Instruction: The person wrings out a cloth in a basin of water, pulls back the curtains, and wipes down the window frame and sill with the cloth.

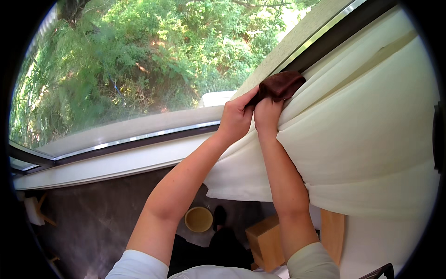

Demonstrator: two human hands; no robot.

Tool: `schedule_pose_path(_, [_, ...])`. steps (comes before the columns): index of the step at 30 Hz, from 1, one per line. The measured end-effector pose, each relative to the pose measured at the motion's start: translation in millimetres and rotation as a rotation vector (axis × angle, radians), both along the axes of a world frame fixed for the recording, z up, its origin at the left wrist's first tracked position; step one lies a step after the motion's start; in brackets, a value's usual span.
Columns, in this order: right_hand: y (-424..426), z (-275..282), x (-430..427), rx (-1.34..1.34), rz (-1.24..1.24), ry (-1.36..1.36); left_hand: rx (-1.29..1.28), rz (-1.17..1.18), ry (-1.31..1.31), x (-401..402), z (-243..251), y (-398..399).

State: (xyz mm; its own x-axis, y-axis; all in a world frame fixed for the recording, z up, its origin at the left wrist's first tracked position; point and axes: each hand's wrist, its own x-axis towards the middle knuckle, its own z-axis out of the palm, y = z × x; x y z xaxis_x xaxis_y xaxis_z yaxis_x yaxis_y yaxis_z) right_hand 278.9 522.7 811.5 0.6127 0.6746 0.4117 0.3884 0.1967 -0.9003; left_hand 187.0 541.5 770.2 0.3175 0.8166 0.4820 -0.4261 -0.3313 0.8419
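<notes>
A dark brown cloth (284,83) is bunched up at the corner of the window frame (313,42), beside the cream curtain (348,139). My left hand (237,117) grips the cloth's lower left part between thumb and fingers. My right hand (267,113) is right next to it, its fingers hidden under or in the cloth, which covers them. The curtain hangs in folds against my right hand and forearm. Behind the glass of the window (156,69) green bushes and trees show.
Below the window runs a white sill (115,157). On the dark floor stand a round yellowish basin (198,219) near my foot, a wooden box-like piece of furniture (268,244) at the lower right, and a white chair with wooden legs (34,211) at the far left.
</notes>
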Motion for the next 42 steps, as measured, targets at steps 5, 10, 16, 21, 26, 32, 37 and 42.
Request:
schedule_pose_path(5, [1, 55, 3, 0.013, -0.003, -0.004, 0.064, 0.046, -0.012, 5, 53, 8])
schedule_pose_path(10, [5, 86, 13, 0.072, 0.012, -0.03, 0.106, 0.083, 0.017, 6, 94, 12])
schedule_pose_path(16, [14, 109, 34, 0.122, -0.138, -0.264, 0.149, 0.074, 0.0, 10, 130, 14])
schedule_pose_path(21, [18, 133, 36, 0.142, -0.14, -0.343, 0.147, 0.091, -0.012, 16, 147, 19])
schedule_pose_path(26, [20, 157, 39, 0.148, -0.238, -0.55, 0.178, 0.075, -0.034, 11, 176, 22])
schedule_pose_path(32, [20, 189, 38, 0.225, -0.333, -0.61, 0.184, 0.032, -0.013, 4, 225, 27])
schedule_pose_path(37, [11, 207, 48, 0.193, -0.399, -0.676, 0.529, 0.469, -0.093, -18, 283, -6])
schedule_pose_path(42, [23, 208, 36, 0.089, -0.272, -0.637, 0.596, -0.171, -0.223, 2, 354, -78])
